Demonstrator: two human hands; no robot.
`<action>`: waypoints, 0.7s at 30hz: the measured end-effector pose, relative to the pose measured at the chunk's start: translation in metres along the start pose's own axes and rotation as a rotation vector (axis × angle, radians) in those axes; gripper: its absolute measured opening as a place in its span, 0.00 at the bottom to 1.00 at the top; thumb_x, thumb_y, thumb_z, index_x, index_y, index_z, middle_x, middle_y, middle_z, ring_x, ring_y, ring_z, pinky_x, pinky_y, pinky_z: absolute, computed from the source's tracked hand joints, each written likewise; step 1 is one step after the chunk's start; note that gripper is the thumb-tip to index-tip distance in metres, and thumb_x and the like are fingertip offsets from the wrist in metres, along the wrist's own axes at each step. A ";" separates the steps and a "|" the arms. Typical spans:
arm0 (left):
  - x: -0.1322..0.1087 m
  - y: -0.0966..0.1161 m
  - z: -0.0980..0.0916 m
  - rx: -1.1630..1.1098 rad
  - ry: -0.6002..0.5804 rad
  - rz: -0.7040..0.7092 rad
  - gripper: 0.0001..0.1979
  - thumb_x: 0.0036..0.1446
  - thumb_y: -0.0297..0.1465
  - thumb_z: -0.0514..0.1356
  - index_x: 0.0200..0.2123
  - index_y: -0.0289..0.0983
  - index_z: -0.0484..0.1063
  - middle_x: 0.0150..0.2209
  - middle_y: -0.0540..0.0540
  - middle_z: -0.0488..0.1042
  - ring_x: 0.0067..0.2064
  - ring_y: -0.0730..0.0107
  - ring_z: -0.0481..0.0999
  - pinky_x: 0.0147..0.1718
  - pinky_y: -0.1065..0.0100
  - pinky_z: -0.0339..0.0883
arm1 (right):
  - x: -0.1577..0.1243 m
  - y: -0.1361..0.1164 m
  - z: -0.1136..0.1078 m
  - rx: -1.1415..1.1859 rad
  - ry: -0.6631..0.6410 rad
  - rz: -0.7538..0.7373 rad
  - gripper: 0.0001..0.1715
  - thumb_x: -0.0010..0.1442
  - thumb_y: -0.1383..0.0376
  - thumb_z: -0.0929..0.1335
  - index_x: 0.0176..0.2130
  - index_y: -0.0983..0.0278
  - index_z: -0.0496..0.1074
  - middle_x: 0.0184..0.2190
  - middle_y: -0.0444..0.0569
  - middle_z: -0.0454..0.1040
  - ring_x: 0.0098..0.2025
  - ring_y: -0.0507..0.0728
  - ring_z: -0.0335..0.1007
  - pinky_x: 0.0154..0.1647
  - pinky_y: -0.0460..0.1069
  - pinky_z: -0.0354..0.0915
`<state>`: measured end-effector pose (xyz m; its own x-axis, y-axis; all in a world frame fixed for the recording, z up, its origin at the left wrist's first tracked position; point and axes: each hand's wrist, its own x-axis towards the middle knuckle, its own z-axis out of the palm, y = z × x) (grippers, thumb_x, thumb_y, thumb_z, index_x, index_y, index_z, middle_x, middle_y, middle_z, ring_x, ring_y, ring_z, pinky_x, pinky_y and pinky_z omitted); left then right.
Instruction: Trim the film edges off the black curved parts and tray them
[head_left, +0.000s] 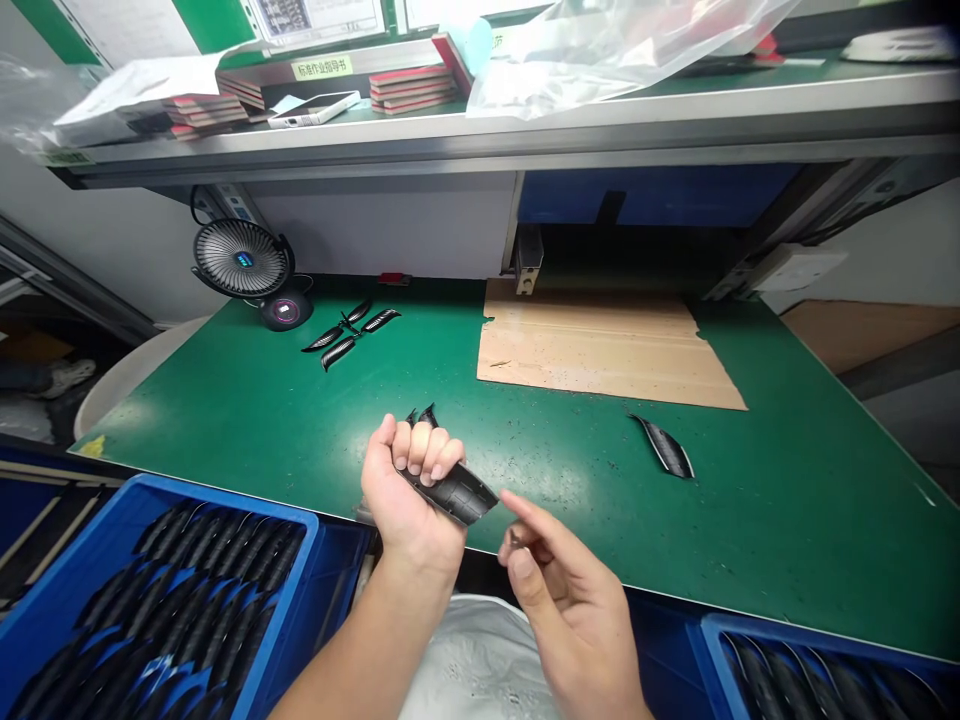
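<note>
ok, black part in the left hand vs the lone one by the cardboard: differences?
The held part is clamped in the left hand, off the green mat; the lone part lies loose on it, untouched. The held part is half hidden by that hand and looks matte; the lone part shows whole, with pale streaks. Both are black, curved and tapering.

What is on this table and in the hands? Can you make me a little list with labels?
Left hand: grips a black ribbed part
Right hand: fingers pinched beside that part's end
Table: green
On it: cardboard sheet, small fan, loose black pieces
Blue bin: full of black parts
</note>
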<state>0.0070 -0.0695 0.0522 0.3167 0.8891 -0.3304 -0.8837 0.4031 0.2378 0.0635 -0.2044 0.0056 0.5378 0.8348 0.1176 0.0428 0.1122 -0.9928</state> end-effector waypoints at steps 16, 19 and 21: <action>-0.031 -0.039 -0.023 0.433 0.138 -0.321 0.14 0.58 0.37 0.64 0.29 0.32 0.70 0.27 0.46 0.73 0.35 0.67 0.77 0.37 0.68 0.75 | 0.026 -0.016 -0.022 -0.141 0.215 -0.106 0.08 0.60 0.66 0.72 0.41 0.54 0.76 0.34 0.42 0.76 0.32 0.50 0.69 0.31 0.42 0.66; -0.034 -0.041 -0.022 0.478 0.163 -0.300 0.14 0.58 0.38 0.64 0.29 0.32 0.69 0.27 0.46 0.73 0.34 0.68 0.77 0.38 0.68 0.74 | 0.025 -0.022 -0.021 -0.117 0.205 -0.092 0.08 0.60 0.64 0.72 0.41 0.55 0.77 0.35 0.43 0.78 0.35 0.52 0.73 0.35 0.43 0.69; -0.030 -0.044 -0.027 0.543 0.118 -0.279 0.16 0.56 0.41 0.65 0.30 0.33 0.68 0.28 0.46 0.72 0.37 0.66 0.76 0.41 0.65 0.74 | 0.026 -0.024 -0.025 -0.096 0.181 -0.063 0.06 0.60 0.61 0.71 0.40 0.57 0.76 0.35 0.45 0.78 0.36 0.53 0.74 0.35 0.44 0.70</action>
<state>0.0272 -0.1192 0.0272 0.4423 0.7171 -0.5387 -0.4619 0.6970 0.5485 0.0974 -0.1992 0.0320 0.6733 0.7168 0.1813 0.1564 0.1016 -0.9825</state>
